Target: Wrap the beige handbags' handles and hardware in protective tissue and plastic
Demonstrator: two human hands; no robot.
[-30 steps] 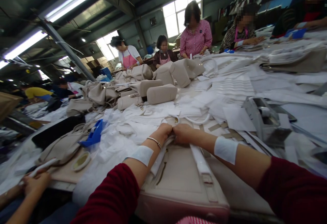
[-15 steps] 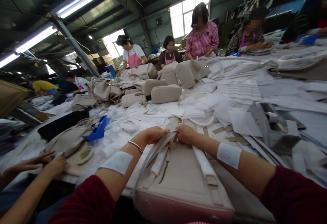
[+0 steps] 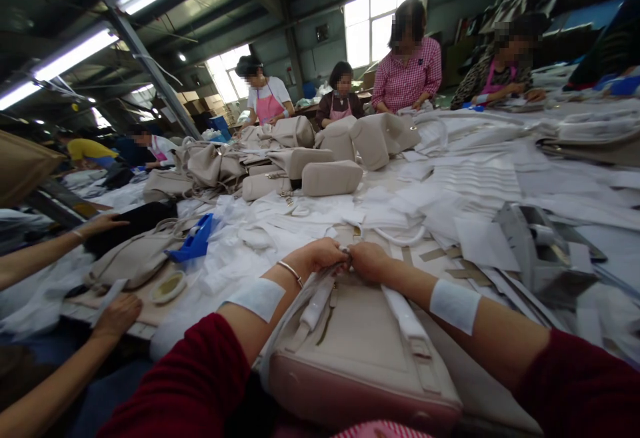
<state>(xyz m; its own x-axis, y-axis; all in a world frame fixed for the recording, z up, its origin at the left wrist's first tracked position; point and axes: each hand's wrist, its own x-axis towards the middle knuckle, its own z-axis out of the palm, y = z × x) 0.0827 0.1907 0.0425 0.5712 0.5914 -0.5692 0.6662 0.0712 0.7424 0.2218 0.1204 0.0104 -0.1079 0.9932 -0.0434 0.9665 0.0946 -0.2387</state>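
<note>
A beige leather bag point(image 3: 360, 338) lies in front of me with its base toward my body. White wrapping covers its two straps point(image 3: 400, 315). At the bag's far end, my left hand point(image 3: 327, 255) is closed on a pale strap that runs up along the bag's left side. My right hand point(image 3: 367, 263) is closed on the same strap, and the two hands touch or nearly touch. My fingers hide the exact grip. A gold-coloured zip pull point(image 3: 327, 318) hangs on the bag's left part.
White wrapping sheets point(image 3: 450, 191) cover much of the table. A grey tape dispenser point(image 3: 543, 245) stands right, a blue one point(image 3: 195, 241) left. Several beige bags point(image 3: 333, 178) are piled ahead. At left, a co-worker's hands point(image 3: 117, 315) work by another bag point(image 3: 133, 261) and a tape roll point(image 3: 167, 287).
My left hand has moved right and closed in against my right hand, drawing the strap with it. The co-worker's one arm now reaches toward the black item at left.
</note>
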